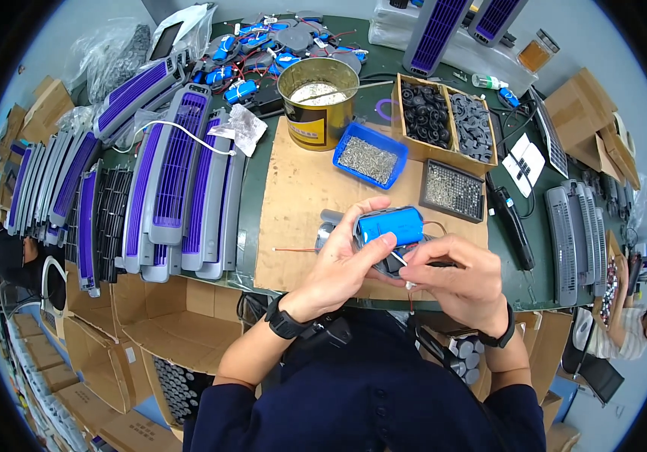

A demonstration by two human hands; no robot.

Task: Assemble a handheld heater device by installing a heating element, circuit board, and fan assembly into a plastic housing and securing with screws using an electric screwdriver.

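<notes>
Over the cardboard mat [282,218], my left hand [342,264] is closed round a blue battery pack [387,225], which sits against a grey round part mostly hidden by my fingers. My right hand [463,277] is closed in a pinch beside the pack, on a thin wire with a small white plug [410,285] hanging below the fingertips. A further wire [435,225] leaves the right end of the pack. To the left of my left hand, a thin red wire [297,249] lies across the mat.
Beyond my hands stand a blue tray of screws [368,156], a black box of small metal pieces [453,191], a tin [316,113] and a divided box of black and grey parts [427,113]. Purple-grey housings [180,173] are stacked left; an electric screwdriver [513,226] lies right.
</notes>
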